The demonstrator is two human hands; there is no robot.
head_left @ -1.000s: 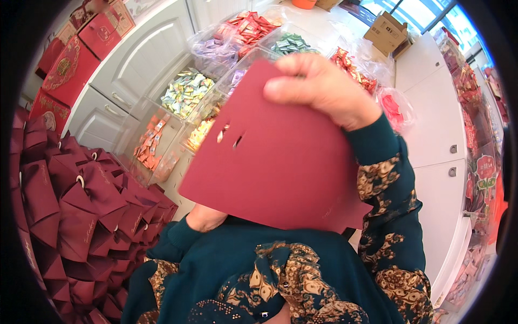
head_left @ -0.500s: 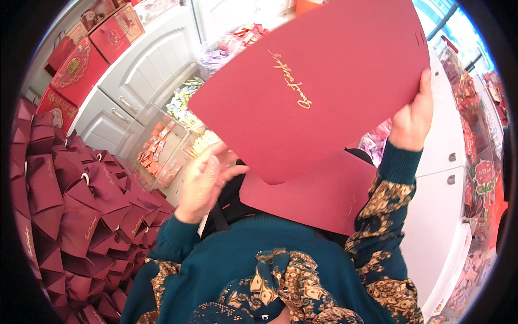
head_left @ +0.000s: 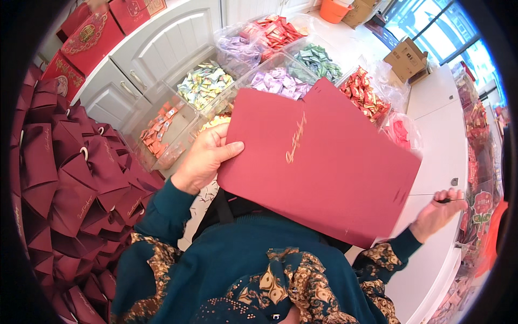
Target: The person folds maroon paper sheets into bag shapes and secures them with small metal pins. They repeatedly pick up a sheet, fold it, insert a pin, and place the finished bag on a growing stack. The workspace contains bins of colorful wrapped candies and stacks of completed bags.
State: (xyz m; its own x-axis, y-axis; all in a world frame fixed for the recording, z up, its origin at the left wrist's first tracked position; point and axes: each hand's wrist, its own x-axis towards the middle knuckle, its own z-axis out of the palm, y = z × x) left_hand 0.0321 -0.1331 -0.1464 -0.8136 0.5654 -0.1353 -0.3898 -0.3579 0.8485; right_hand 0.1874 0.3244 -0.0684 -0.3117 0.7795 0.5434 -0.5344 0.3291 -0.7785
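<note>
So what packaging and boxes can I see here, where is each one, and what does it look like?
Flat dark red card sheet, centre, gold script, left hand holding its edge.
Folded dark red gift bags, heaped at left, pointed tops.
Bright red boxes, upper left, gold ornament.
Clear tubs of wrapped sweets, top centre, many colours.
Brown cardboard box, upper right, open.
Right hand, far right, pinches a thin dark item.

Flat dark-red card sheet (head_left: pixel 324 162), gold script, tilted, held aloft
</note>
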